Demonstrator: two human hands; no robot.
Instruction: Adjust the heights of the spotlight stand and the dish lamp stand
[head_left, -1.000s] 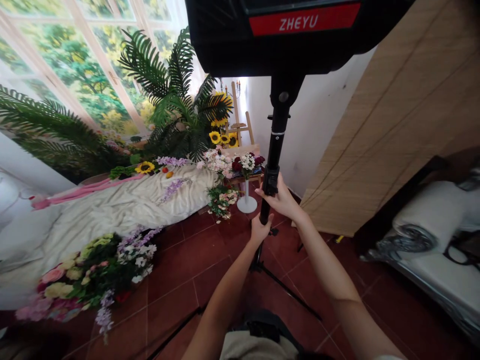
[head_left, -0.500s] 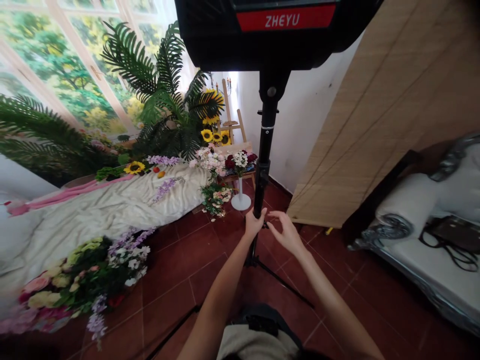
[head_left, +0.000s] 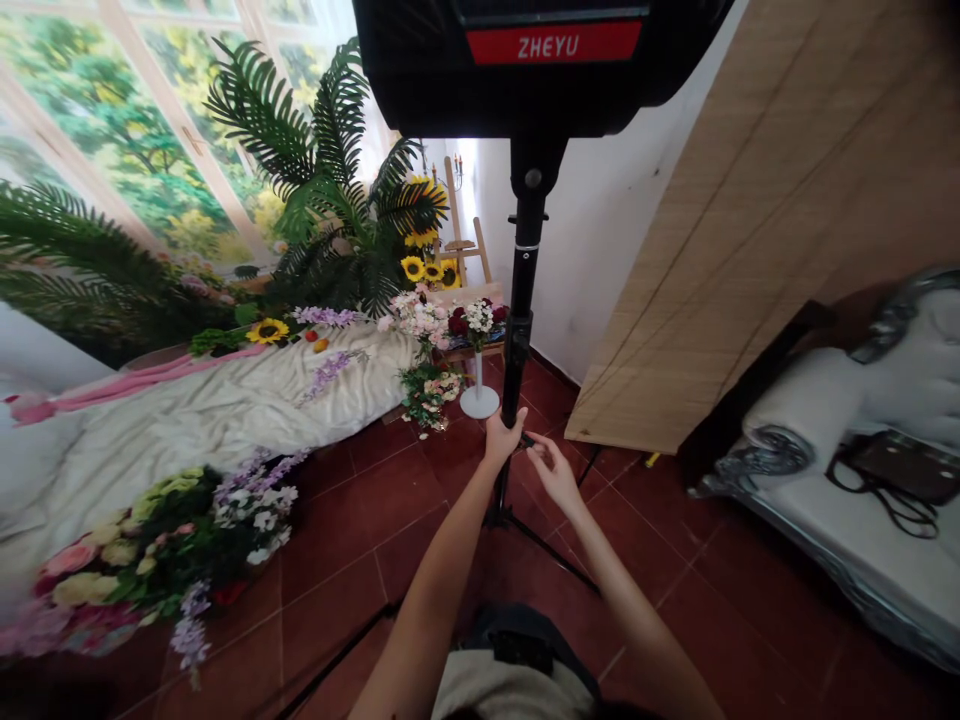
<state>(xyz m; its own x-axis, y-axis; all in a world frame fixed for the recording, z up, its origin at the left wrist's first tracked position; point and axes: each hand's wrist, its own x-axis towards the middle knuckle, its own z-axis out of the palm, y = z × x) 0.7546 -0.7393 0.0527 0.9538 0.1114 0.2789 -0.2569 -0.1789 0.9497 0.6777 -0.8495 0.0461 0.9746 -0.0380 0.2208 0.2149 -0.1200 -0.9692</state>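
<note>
The right grip (head_left: 557, 477) has moved in, pinching a dark knob (head_left: 529, 439), left grip (head_left: 504, 438) clamped round a black tubular pole (head_left: 523, 285).

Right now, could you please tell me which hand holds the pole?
The left hand, closed around the black pole; the right hand is beside it, fingers at the small knob.

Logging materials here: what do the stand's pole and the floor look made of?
Pole: probably metal, smoothly coated black, from its slim tube and silvery ring. Floor: seemingly ceramic or clay tile, dark red and fairly matt, given its pale-lined grid.
</note>
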